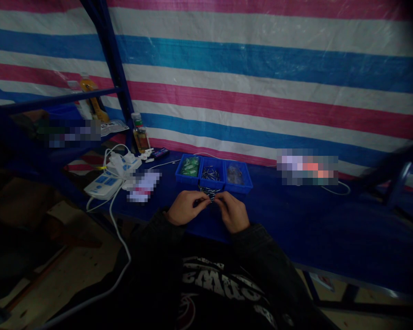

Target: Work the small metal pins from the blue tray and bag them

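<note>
Head view: blue bins [239, 188] hold green packets [190, 166], screws [211, 173], clear plastic [234, 175]; left hand [186, 207] and right hand [233, 212] apparently pinch screws.

Dim scene, dark blurred edges.

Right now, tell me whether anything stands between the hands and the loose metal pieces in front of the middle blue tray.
Nothing visible does. The left hand and right hand are both at the loose metal pieces; the middle blue tray lies beyond them, not between.
</note>
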Demonstrator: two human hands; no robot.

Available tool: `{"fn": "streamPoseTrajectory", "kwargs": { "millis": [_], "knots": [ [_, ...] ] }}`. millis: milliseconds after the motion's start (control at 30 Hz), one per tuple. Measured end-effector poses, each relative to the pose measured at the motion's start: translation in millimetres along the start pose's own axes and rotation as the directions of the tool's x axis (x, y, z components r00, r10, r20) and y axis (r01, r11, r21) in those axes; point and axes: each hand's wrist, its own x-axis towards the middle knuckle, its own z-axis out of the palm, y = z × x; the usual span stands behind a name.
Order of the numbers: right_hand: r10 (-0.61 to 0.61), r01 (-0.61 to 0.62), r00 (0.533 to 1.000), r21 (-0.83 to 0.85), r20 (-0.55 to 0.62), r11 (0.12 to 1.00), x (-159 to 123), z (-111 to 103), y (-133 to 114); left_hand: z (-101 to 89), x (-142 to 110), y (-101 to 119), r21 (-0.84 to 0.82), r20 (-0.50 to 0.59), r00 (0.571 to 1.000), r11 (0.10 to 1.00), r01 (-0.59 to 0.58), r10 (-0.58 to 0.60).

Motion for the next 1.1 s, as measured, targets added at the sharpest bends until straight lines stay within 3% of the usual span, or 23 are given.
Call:
{"fn": "streamPoseTrajectory", "kwargs": {
  "millis": [1100],
  "knots": [
    [0.035,-0.035,0.999,-0.032,0.006,0.999,0.0,-1.7,-2.7,-0.7,0.1,0.2,0.011,-0.01,1.0,1.0,0.013,-0.013]
  ]
}}
